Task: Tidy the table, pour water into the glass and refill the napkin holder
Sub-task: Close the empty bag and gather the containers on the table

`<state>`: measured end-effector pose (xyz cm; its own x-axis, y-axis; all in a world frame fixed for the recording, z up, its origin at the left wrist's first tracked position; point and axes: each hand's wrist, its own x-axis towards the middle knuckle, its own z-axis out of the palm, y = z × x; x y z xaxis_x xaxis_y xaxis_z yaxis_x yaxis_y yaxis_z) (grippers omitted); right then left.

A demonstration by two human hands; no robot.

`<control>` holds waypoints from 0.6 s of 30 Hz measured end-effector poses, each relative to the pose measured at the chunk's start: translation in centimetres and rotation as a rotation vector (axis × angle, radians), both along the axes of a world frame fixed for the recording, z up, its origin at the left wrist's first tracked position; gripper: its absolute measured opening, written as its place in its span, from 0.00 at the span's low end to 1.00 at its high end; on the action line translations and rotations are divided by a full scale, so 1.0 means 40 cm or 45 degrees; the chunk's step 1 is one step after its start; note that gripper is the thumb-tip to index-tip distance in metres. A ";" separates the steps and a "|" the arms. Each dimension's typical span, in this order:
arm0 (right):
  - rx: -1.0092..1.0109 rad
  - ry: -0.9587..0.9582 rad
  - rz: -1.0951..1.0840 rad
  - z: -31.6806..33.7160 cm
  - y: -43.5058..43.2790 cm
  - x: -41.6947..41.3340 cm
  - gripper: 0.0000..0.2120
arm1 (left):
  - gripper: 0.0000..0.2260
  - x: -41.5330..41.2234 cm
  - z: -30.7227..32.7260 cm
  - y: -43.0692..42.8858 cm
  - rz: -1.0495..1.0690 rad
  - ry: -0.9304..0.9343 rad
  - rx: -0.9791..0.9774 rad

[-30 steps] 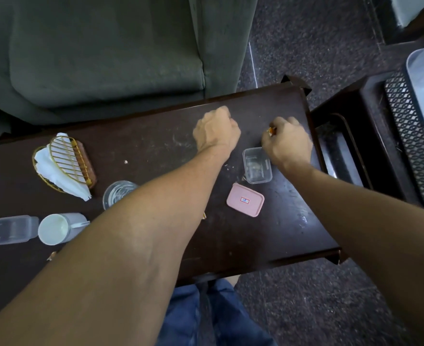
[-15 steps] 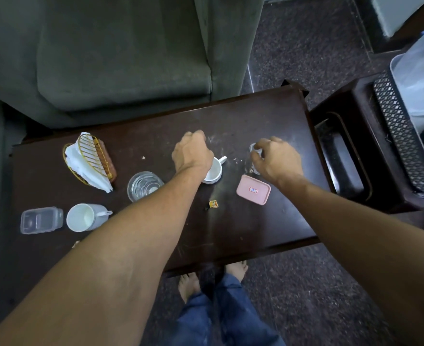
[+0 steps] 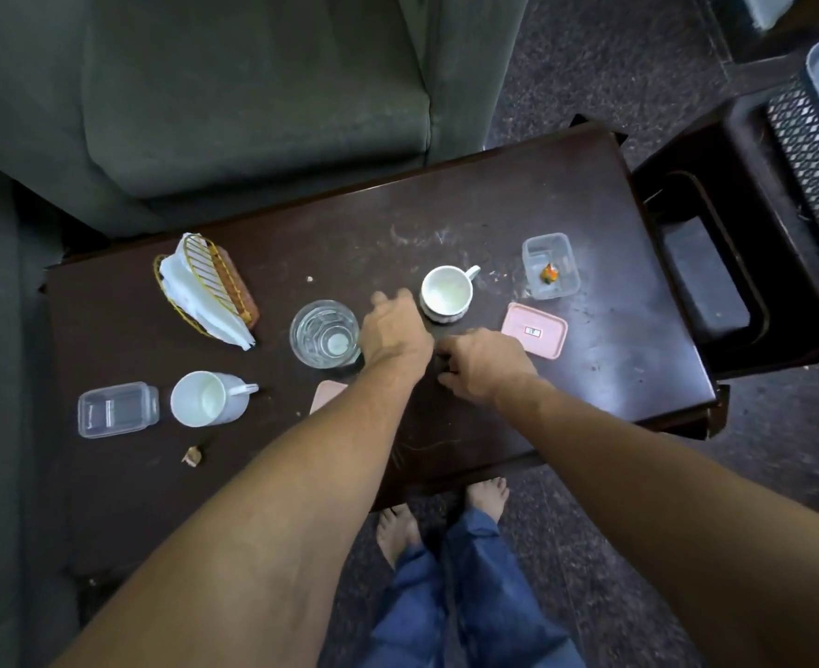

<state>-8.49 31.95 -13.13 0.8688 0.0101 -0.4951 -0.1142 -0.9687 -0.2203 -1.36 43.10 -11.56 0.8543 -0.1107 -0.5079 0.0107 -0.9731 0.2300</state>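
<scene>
Fingers (image 3: 448, 350) of right hand (image 3: 484, 366) mostly hidden

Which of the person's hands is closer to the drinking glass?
The left. The left hand is just beside the glass; the right hand lies farther off, beyond the left hand.

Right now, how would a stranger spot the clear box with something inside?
Find the dark table before the green sofa. At its far right end, beyond a pink lid, sits a clear box. Only it holds an orange scrap.
</scene>
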 end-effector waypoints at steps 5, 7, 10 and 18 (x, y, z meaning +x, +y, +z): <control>-0.103 -0.037 0.042 -0.014 0.022 0.008 0.13 | 0.18 0.004 -0.025 0.001 -0.030 0.015 0.061; -0.098 -0.033 0.031 -0.016 0.021 0.011 0.13 | 0.18 0.007 -0.035 -0.001 -0.040 -0.012 0.070; -0.066 -0.013 0.045 -0.024 0.013 0.012 0.14 | 0.17 0.010 -0.047 -0.005 -0.032 -0.034 0.079; 0.056 -0.193 -0.264 -0.006 -0.050 -0.003 0.08 | 0.15 0.013 -0.019 -0.014 0.152 -0.147 -0.088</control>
